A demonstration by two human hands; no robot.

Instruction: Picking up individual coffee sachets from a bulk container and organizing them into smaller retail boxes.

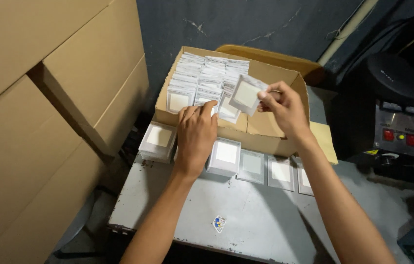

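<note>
A small clear packet with a white square insert is pinched between the thumb and fingers of the right hand and is held tilted above the open cardboard box, near its right wall. The left hand is laid palm-down over the front wall of the box, its fingers released and stretched forward so that the tips are set against the front row of packets inside; nothing is gripped by it. The box is filled on its left and middle with upright rows of the same packets, packed closely one behind another, while its right part is seen as bare cardboard.

The box is carried on a grey metal bench, at the far edge of it. Just in front of the box, a stack of packets is placed to the left of the left wrist, and a second stack is set just to its right, close against the hand. Further right, single packets are laid flat in a row along the foot of the box. A small sticker is seen on the bench nearer the person. Large cardboard cartons are piled at the left, and a dark machine with red buttons is placed at the right.
</note>
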